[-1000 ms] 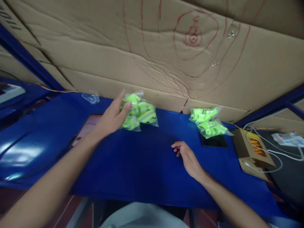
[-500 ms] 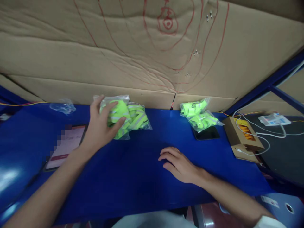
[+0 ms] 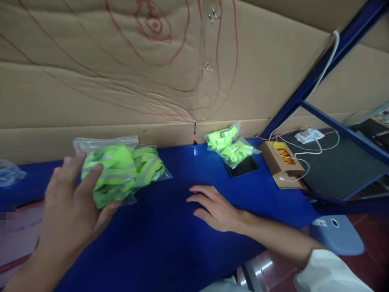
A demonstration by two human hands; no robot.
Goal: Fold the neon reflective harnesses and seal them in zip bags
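Observation:
My left hand [image 3: 75, 194] is at the near left side of a clear zip bag [image 3: 114, 170] of folded neon-green fabric with grey reflective strips. Its fingers and thumb are spread, with fingertips over the bag; whether they press on it I cannot tell. A second bag of the same fabric [image 3: 148, 164] lies against the first on its right, partly covered. My right hand [image 3: 215, 209] is over the blue table [image 3: 170, 239] with loosely curved fingers apart and nothing in them. Farther right lie two similar bags, one behind [image 3: 223, 138] and one in front [image 3: 237, 151].
A black phone-like slab [image 3: 243, 167] lies partly under the front right bag. Beside it stand an open cardboard box [image 3: 279, 162] and a white cable [image 3: 308, 164]. A tablet [image 3: 22, 239] and crumpled clear plastic [image 3: 10, 173] are at left. A cardboard wall [image 3: 170, 101] rises behind.
The view has turned to the right, so the bags appear farther left. My left hand and its nearest bag look larger. My right hand keeps nearly the same pose.

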